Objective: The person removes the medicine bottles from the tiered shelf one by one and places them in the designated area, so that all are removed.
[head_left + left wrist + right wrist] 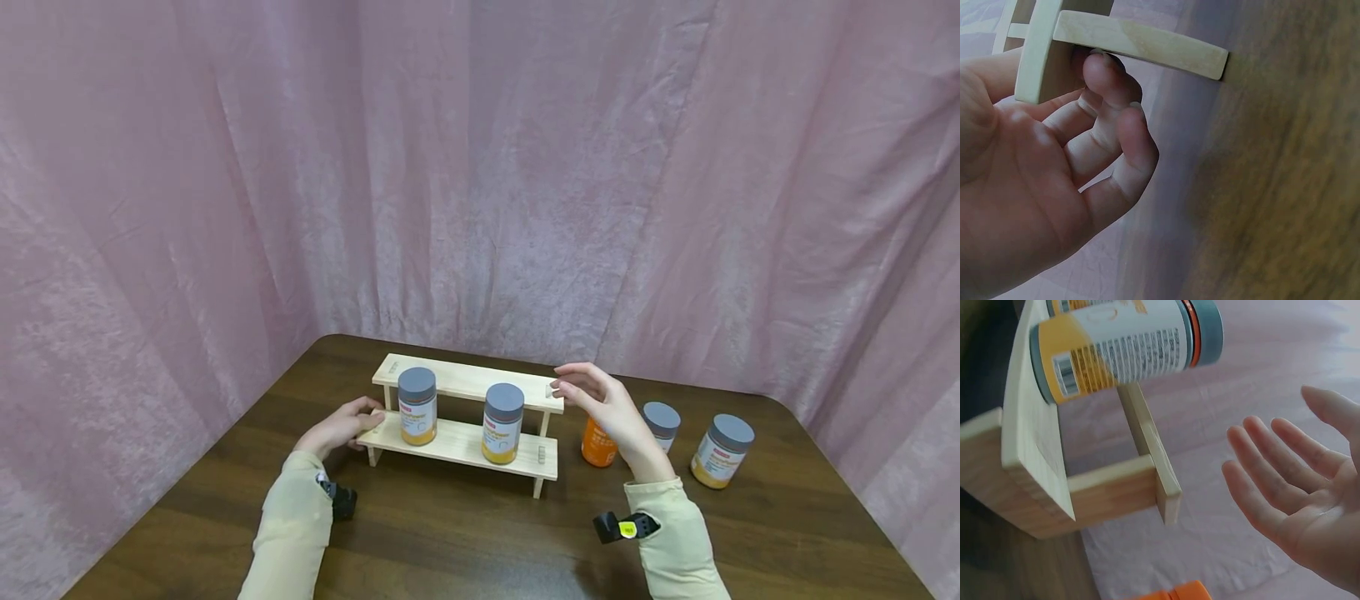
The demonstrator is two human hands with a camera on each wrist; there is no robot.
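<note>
A two-tier wooden display rack (459, 377) stands on the table. Its lower tier carries two grey-lidded jars, a left jar (417, 410) and a right jar (502, 427), both upright. My left hand (341, 427) grips the lower tier's left end; in the left wrist view its fingers (1124, 134) curl beneath the wooden board (1141, 42). Beside the upper tier's right end hovers my right hand (609, 410), fingers loosely spread and holding nothing. The right wrist view shows its palm (1310, 500) apart from the rack (1110, 494).
Right of the rack stands an orange bottle (597, 444), partly behind my right hand. Farther right are two more grey-lidded jars, one partly hidden by my wrist (662, 422) and one in full view (721, 454). A pink curtain (495, 183) hangs behind the brown table (450, 533).
</note>
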